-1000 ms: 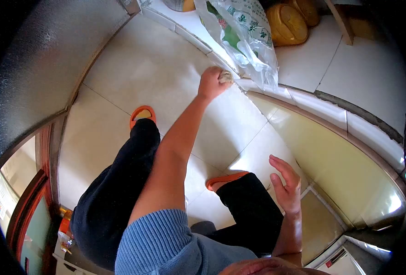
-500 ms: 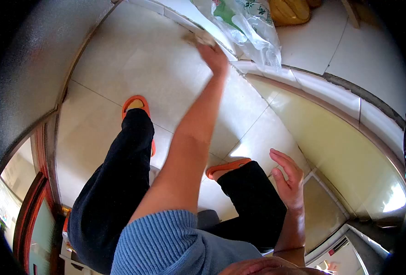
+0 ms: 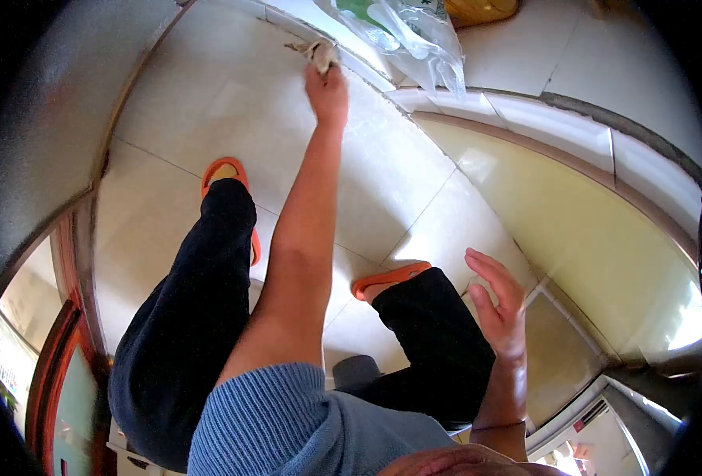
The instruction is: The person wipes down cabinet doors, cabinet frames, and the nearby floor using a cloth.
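Note:
At the top centre, my left hand is closed on a crumpled beige cloth. The cloth is at the pale tiled floor, close beside the raised tile edge. My left arm is stretched out over the floor. My right hand is at the lower right, above my bent knee, with its fingers apart and nothing in it.
A clear plastic bag with green print hangs over the ledge. Behind it is a yellow-brown object. My feet wear orange slippers. A frosted panel stands left, a yellowish panel right. A red-brown frame is lower left.
My left hand has moved with the cloth up and left along the foot of the ledge, away from the bag's lower end. The view has shifted a little; my right hand stays nearly in place.

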Demonstrator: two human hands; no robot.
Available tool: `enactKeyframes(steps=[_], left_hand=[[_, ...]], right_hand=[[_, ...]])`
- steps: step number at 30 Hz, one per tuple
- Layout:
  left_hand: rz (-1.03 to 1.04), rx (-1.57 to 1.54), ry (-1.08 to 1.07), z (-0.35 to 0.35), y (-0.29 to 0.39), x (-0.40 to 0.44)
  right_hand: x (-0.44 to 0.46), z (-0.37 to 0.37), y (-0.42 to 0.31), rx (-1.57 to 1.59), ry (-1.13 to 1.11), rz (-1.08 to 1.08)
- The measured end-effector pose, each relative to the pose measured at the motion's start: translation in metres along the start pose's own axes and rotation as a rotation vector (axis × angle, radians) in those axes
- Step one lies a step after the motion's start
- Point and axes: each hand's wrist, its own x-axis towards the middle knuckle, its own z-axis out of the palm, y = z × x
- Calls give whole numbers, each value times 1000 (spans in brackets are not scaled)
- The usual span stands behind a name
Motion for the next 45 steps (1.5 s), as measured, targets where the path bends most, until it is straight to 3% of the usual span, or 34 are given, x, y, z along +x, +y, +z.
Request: enactKeyframes(steps=[2, 3, 4, 6, 8, 9, 10, 12, 15, 18, 20, 22, 26, 28, 31, 32, 33, 37, 38, 40, 45], left_hand=[[-64, -131, 23, 36, 13, -15], [95, 308, 54, 57, 3, -35], [95, 432, -28, 75, 9, -55], [73, 276, 220, 101, 33, -90], [-36, 57, 49, 81, 47, -91], [-199, -3, -57, 79, 28, -97], [-178, -8, -69, 73, 41, -100], [-657, -471, -206, 53, 78, -131], [-829, -583, -431, 22, 134, -145], [-441, -273, -394, 18, 135, -141], [-259, -389, -442, 23, 174, -125], [186, 38, -440, 37, 180, -108], [342, 147, -414, 61, 125, -91], [290, 481, -459, 56, 115, -88], [181, 558, -507, 58, 108, -82], [154, 584, -519, 53, 133, -82], [36, 356, -581, 45, 160, -90], [86, -127, -572, 32, 224, -113], [104, -133, -585, 26, 254, -122], [147, -472, -565, 17, 321, -141], [1018, -184, -377, 71, 429, -124]], right_hand=[[-1, 0, 0, 21, 26, 0], [-2, -2, -1, 31, 44, -1], [-2, -3, -1, 28, 53, 0], [-7, -4, -8, -45, 89, -42], [-11, -7, -8, -43, 126, -49], [-13, -6, -10, -29, 147, -63], [-14, -5, -10, -25, 170, -72], [-22, -7, -10, -72, 204, -108], [-25, -7, -2, -62, 296, -120], [-38, -8, 8, -46, 390, -108], [-48, -7, -3, 92, 414, -35], [-60, -5, -8, 73, 433, -76], [-76, 4, -4, -1, 426, -120], [-80, 3, 2, -41, 418, -121], [-82, -7, 11, -31, 445, -83], [-82, -10, 14, -29, 442, -93], [-81, -12, 16, -24, 469, -88], [-80, -13, -2, 40, 552, -63], [-84, -11, -6, 53, 559, -37], [-97, -5, -14, 42, 617, -105], [-131, -3, -47, 27, 728, -207]])
